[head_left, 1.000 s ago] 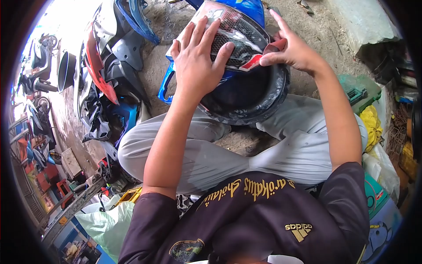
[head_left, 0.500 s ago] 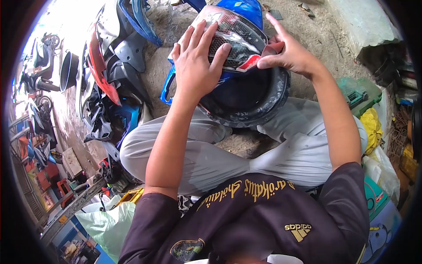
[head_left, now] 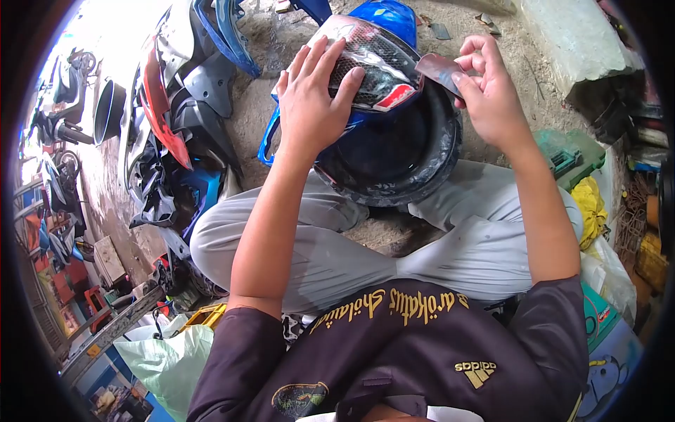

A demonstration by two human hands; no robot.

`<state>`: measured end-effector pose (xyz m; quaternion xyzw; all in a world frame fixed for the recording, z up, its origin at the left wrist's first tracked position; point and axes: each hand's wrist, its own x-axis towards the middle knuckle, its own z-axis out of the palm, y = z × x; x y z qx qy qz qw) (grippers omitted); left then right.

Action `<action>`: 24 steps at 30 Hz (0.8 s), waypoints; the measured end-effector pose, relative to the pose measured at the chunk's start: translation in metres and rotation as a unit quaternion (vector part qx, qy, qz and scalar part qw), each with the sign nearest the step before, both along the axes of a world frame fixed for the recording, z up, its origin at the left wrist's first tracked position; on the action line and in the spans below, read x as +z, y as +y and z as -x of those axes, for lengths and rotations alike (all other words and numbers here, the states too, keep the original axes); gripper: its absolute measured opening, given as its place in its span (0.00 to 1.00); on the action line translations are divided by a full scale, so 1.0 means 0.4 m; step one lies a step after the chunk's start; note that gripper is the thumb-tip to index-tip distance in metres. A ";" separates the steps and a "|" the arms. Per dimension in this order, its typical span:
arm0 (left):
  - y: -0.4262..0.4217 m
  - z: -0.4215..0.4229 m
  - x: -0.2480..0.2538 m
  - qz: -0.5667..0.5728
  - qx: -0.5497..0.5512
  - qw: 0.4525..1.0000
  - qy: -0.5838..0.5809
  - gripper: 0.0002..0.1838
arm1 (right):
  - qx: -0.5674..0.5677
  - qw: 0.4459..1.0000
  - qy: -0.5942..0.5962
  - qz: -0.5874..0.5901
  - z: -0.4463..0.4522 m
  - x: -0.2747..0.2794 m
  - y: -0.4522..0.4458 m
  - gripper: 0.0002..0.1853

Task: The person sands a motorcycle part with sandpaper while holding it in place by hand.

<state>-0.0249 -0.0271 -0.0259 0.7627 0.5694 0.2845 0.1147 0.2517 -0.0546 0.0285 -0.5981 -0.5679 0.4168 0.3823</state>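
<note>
Left hand, spread open, partly hides patterned panel; right hand pinches reddish sheet.

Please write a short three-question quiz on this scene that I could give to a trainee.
1. Multiple choice: what does the right hand hold? A) a paintbrush B) a thin sheet C) a bottle
2. True or false: the left hand lies on the mesh-patterned panel with its fingers spread.
3. Fill in the blank: the round tub in front of the person's legs is ____ in colour.

Key: 1. B; 2. True; 3. black
</note>
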 end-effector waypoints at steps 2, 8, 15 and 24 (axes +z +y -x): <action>-0.003 -0.001 -0.003 -0.003 0.002 1.000 0.006 0.35 | -0.016 0.999 -0.034 -0.024 0.027 0.006 -0.018 0.14; -0.005 -0.002 -0.001 -0.004 -0.006 1.000 0.007 0.34 | 0.049 0.974 -0.112 -0.192 0.065 -0.040 -0.050 0.19; -0.004 -0.003 0.000 -0.001 0.000 1.000 0.017 0.34 | 0.067 0.962 -0.133 -0.230 0.055 -0.055 -0.054 0.30; -0.001 0.002 0.005 0.009 -0.005 1.000 0.009 0.34 | 0.085 0.953 -0.172 -0.233 0.060 -0.042 -0.085 0.13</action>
